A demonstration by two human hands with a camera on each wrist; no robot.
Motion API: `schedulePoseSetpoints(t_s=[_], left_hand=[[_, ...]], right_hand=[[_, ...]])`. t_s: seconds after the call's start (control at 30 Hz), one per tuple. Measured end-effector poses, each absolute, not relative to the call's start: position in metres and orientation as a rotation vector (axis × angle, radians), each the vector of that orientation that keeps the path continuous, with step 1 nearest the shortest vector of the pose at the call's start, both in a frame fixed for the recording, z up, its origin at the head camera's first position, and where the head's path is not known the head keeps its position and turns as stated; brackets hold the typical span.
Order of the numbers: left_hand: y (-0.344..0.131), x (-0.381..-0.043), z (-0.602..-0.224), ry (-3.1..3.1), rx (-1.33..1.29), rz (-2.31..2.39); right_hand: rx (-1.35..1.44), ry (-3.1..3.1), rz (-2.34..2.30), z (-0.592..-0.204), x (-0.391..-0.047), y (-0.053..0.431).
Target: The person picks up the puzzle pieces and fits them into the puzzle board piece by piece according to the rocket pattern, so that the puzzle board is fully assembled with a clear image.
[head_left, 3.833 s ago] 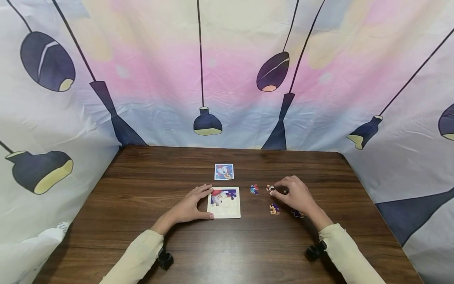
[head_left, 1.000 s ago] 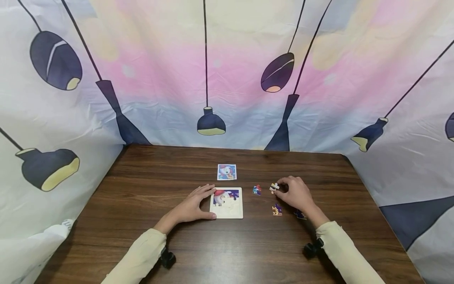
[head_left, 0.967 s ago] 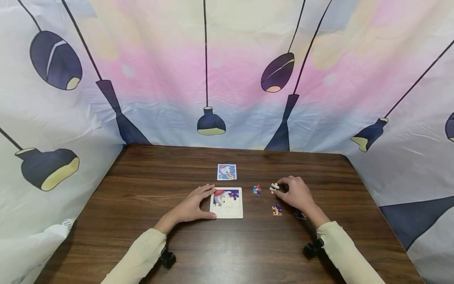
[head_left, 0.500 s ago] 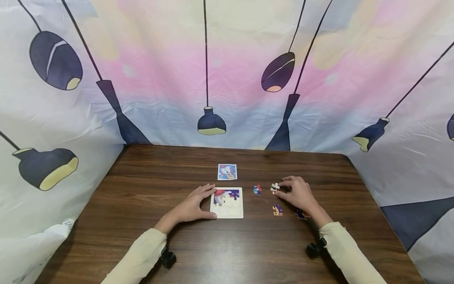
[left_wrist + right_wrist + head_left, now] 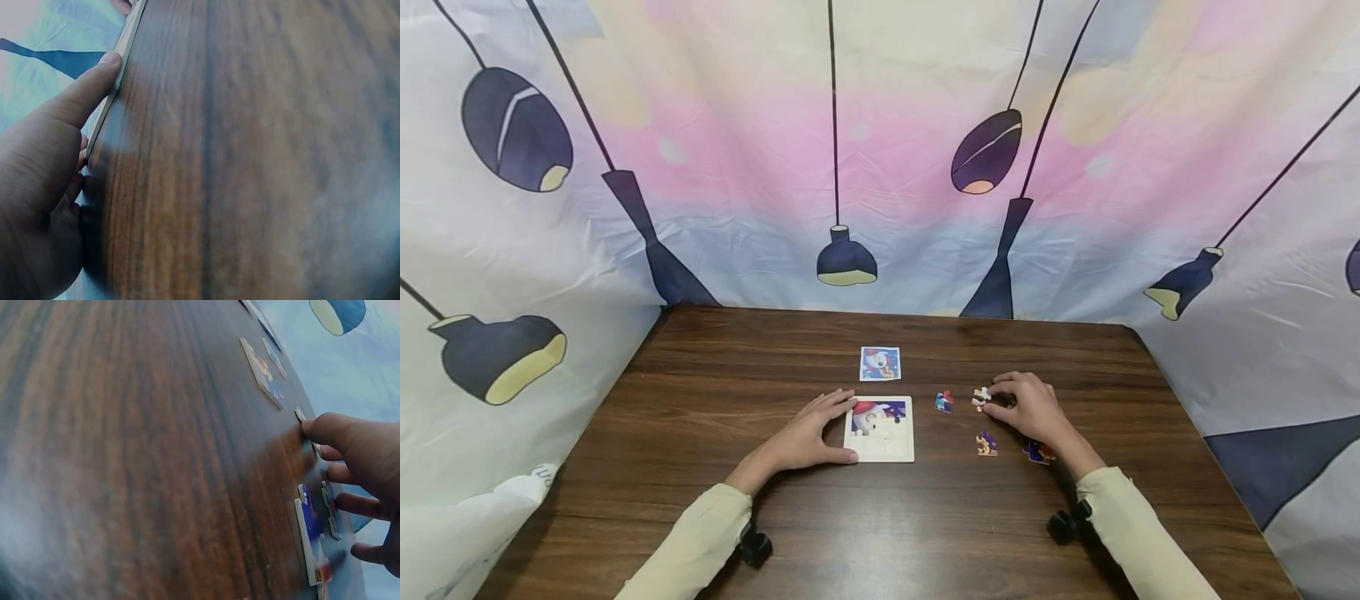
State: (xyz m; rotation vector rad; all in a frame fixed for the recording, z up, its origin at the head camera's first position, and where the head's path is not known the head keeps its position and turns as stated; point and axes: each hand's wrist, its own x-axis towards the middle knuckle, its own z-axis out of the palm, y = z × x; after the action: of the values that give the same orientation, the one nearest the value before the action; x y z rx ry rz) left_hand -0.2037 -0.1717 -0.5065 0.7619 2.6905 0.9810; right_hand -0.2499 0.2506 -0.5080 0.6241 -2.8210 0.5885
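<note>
In the head view my left hand (image 5: 805,435) holds the left side of a pale square puzzle tray (image 5: 898,456), thumb at the near corner and fingertips at the far one. A partial picture with a red hat and white animal face fills its upper part. My right hand (image 5: 1030,408) pinches a small white-and-brown jigsaw piece (image 5: 981,398) by its right side, low over the table. In the right wrist view the thumb tip meets that piece's edge; the other fingers are spread. A blue-and-red piece (image 5: 943,402) lies between tray and right hand.
A yellow-and-purple piece (image 5: 987,443) lies in front of the right hand. Dark purple pieces (image 5: 1037,452) sit beside the right wrist, partly covered by it. Behind the tray is a printed picture card (image 5: 880,364). A patterned cloth (image 5: 910,250) hangs beyond the brown table (image 5: 760,342).
The white-and-brown piece has turned and come further out from under my right fingers. My left hand keeps its place on the tray; the head view has shifted slightly.
</note>
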Motion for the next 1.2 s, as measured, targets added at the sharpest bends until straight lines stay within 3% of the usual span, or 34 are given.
schedulePoseSetpoints(t_s=[0.47,1.2], left_hand=[[-0.171,-0.204,-0.505,2.693,0.771,0.973],[-0.171,-0.203,-0.504,2.698,0.756,0.971]], right_hand=[[0.687,-2.745,0.656,-0.489,-0.255,0.240],[0.913,-2.620,0.779,-0.475,-0.240,0.169]])
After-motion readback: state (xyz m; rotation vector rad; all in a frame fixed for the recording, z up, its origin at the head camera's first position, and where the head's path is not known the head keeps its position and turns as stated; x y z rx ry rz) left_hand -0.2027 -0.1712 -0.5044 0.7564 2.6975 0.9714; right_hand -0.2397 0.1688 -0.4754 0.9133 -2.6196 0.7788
